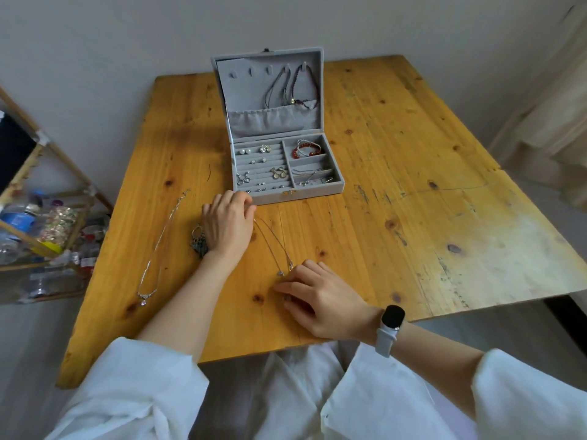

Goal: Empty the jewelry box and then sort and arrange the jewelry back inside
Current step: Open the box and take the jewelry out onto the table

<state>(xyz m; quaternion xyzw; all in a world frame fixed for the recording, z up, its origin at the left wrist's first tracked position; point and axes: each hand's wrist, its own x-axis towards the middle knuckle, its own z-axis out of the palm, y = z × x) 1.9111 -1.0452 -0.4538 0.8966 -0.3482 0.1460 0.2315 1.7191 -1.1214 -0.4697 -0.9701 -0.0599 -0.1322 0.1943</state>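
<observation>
wooden table [397, 160], bamboo rack [47, 198], wristwatch [392, 322]

You get soft, even daylight here, neither dim nor harsh, and it seems to come from the right, where the curtain [559, 100] glows pale. The table [397, 154] takes a washed-out sheen along its right edge and near right corner, though nothing blows out fully. Shadows are faint: a soft one lies under your right hand [320, 300], and a dull patch sits left of the box [279, 134]. The wide lens bends things hard, so the table edges splay outward and your sleeves [133, 395] balloon at the bottom. Detail is slightly smeared throughout; the shelf [38, 223] at the left edge is blurred, and the small pieces in the box stay hard to read
</observation>
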